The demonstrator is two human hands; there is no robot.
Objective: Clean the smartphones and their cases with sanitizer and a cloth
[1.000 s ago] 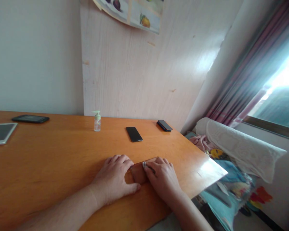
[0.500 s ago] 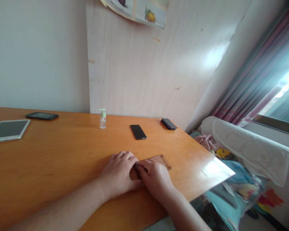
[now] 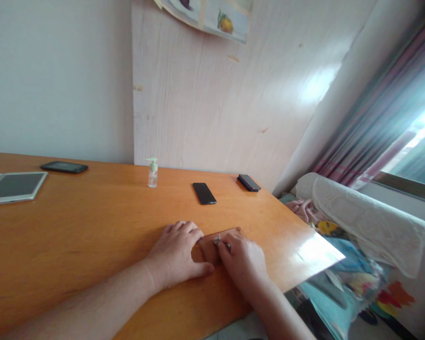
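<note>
A flat, brownish see-through rectangular piece (image 3: 208, 244), like a clear phone case, lies on the orange table (image 3: 92, 226) near its front right corner. My left hand (image 3: 177, 252) rests palm down on the table, fingers lying over the piece's left end and thumb stretched along its near side. My right hand (image 3: 242, 262) covers the right part of the piece. Its fingers are curled and pinch a small grey thing (image 3: 217, 240) against the surface; I cannot make out what it is.
Farther back on the table stand a small pump bottle (image 3: 152, 172), a black phone (image 3: 204, 193), a second phone (image 3: 249, 182) near the wall, a third phone (image 3: 64, 166) and a tablet (image 3: 14, 186) at the left. Bedding (image 3: 357, 217) lies past the table's right edge.
My right hand slid left along the piece, baring its right end, then back right over it. My left hand stayed in place. The view shifted slightly.
</note>
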